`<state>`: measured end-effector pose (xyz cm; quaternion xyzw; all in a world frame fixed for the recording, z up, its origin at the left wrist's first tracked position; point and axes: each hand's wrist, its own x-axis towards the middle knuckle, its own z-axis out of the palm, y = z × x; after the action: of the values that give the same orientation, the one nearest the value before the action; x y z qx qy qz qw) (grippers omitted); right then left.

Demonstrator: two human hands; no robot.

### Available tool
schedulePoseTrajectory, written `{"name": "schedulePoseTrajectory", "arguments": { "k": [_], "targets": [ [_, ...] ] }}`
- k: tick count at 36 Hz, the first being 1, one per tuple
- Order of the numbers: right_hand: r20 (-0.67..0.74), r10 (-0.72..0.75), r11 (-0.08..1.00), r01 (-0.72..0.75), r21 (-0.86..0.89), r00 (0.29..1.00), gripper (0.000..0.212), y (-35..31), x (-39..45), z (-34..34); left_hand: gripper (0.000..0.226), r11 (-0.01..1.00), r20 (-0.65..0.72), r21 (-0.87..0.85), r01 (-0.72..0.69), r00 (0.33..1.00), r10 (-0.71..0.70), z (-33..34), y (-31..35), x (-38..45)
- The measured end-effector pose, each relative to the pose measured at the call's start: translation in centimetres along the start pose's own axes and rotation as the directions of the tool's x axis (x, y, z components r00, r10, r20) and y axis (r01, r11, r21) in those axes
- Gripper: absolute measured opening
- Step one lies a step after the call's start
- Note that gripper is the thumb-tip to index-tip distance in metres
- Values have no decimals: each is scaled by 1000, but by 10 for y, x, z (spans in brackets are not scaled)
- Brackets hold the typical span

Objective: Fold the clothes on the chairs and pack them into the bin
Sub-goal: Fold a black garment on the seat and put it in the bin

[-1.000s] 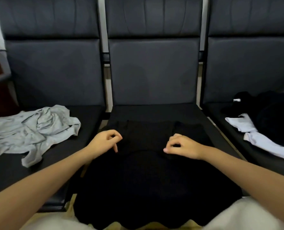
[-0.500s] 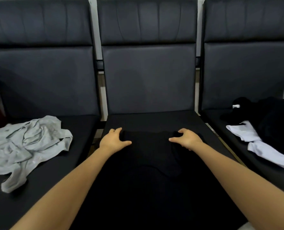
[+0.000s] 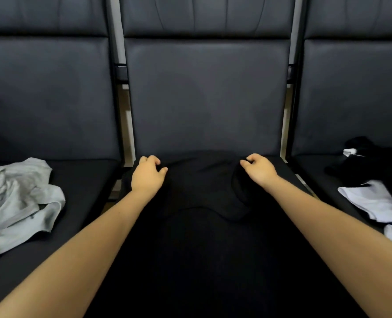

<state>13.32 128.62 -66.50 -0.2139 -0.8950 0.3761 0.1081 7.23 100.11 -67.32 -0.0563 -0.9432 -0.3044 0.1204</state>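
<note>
Head view: black garment [image 3: 204, 203] lies spread over the seat of the middle chair [image 3: 206, 99], reaching from close under the backrest down toward the camera. Both forearms stretch out over it. At the far left corner of the cloth the left hand [image 3: 147, 174] sits with its fingers curled down into the fabric, gripping the edge. At the far right corner the right hand [image 3: 259, 168] does the same, fingers bent and pinching a bunched fold of the black cloth. The two hands are well apart, one at each side of the seat, both near the backrest. On the seat of the left chair [image 3: 48, 88] a crumpled grey garment [image 3: 18, 203] lies in a loose heap. On the right chair [image 3: 355, 92] a white garment [image 3: 378, 205] lies partly under a dark heap of black clothing [image 3: 378, 161] that bears a small white tag; how many pieces are in that heap cannot be told.
</note>
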Motion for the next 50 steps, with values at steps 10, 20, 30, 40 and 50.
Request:
{"name": "schedulePoseTrajectory", "arguments": {
  "k": [10,20,30,40,50],
  "targets": [
    [193,-60,987,87,-137,979,74,-5,-13,5,70,976,115,208,-62,993,39,8,0,3],
    [132,-206,968,222,-116,970,50,-22,-105,-23,46,993,185,-116,10,983,12,-36,43,-72],
    [231,-359,933,353,68,904,14,-22,-217,-45,12,938,226,-200,-282,918,325,-93,59,-190],
    [616,-351,833,536,-138,705,12,0,-290,-61,22,785,521,-33,-618,660,541,-120,46,-269],
    [725,-333,850,525,-47,603,18,-5,-288,-48,48,534,529,71,-842,486,696,-92,24,-297]
  ]
}}
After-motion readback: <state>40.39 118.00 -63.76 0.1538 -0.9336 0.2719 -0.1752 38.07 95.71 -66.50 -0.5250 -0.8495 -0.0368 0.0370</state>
